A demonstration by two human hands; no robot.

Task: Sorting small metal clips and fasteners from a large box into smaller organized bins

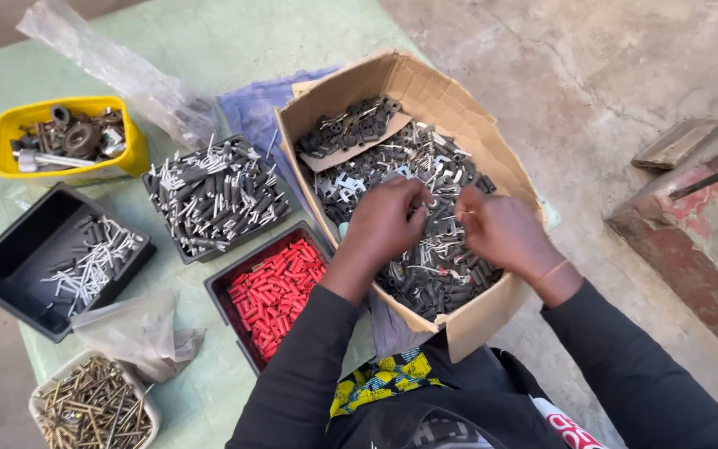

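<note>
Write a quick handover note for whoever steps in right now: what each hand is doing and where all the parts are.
Left hand and right hand are both inside the cardboard box, pinching small metal parts; what sits in each grip is too small to tell.
Beside the box: red sleeves tray, tray of dark pinned pieces, black tray of metal pins, yellow tub, screws tub.
The box is well filled with parts.

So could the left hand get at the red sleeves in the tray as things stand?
Probably yes. The left hand is in the cardboard box, and the tray of red sleeves lies open just beside that forearm with nothing covering it.
</note>
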